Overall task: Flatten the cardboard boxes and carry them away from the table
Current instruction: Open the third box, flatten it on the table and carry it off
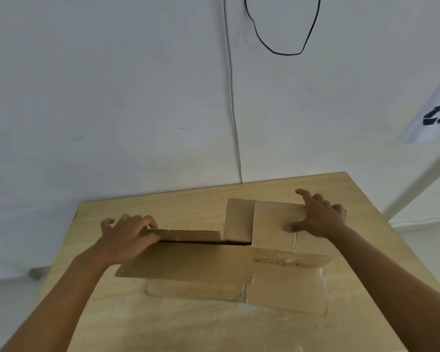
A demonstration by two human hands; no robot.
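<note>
White wall (112,97) is seen behind the wooden desk (142,323), on whose middle a part-flattened box (201,262) is laid, its left flap gripped by the curled left hand (127,237) and its right panel pressed by the spread, straight-fingered right hand (315,218).

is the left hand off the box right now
No, the left hand grips a flap at the left end of the cardboard box, with its fingers curled over the flap's edge.
</note>
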